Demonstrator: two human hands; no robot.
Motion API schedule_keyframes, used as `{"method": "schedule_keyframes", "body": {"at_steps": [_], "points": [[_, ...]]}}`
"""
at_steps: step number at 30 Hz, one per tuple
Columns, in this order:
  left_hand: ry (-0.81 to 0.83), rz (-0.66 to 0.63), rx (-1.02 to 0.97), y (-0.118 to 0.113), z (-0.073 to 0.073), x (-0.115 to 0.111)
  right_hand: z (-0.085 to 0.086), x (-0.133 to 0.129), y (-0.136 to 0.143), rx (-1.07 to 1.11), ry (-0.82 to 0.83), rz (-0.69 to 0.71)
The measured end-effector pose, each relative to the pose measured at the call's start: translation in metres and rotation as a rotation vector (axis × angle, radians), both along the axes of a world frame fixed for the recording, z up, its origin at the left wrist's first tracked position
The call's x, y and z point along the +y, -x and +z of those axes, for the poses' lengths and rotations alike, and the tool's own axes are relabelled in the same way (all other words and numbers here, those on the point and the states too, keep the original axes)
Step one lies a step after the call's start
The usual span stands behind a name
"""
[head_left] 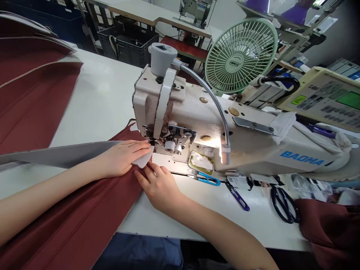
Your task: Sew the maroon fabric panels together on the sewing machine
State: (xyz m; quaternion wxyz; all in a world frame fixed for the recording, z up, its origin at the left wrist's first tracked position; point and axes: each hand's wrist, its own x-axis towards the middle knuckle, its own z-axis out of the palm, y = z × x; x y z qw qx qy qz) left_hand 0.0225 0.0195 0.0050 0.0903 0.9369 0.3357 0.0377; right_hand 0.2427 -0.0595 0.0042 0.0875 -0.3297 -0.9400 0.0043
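A long maroon fabric panel runs up to the needle area of a white sewing machine. On top of it lies a grey fabric strip, with its folded-over end beside the presser foot. My left hand rests flat on the strip, fingers stretched toward the needle. Just in front, my right hand has its fingers apart, with the tips touching the maroon panel near its right edge. The undersides of both hands are hidden. The needle tip is hidden behind my left fingertips and machine parts.
Blue thread snips, purple snips and black-handled scissors lie right of my hands. A small tin sits by the machine. A green fan and control panel stand behind. More maroon fabric lies left.
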Motion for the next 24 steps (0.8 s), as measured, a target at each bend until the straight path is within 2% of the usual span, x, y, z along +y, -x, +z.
{"method": "schedule_keyframes", "body": {"at_steps": [9,16,24], "points": [[-0.055,-0.006,-0.03,-0.001,-0.003,0.007,-0.007,0.002,-0.001,-0.014,-0.053,-0.022],[-0.15,-0.143,-0.072,0.011,0.003,-0.002,-0.007,-0.01,0.0,0.038,-0.222,0.0],[-0.235,-0.135,-0.059,0.006,0.001,0.0,-0.004,-0.007,-0.003,0.006,-0.168,-0.019]]}}
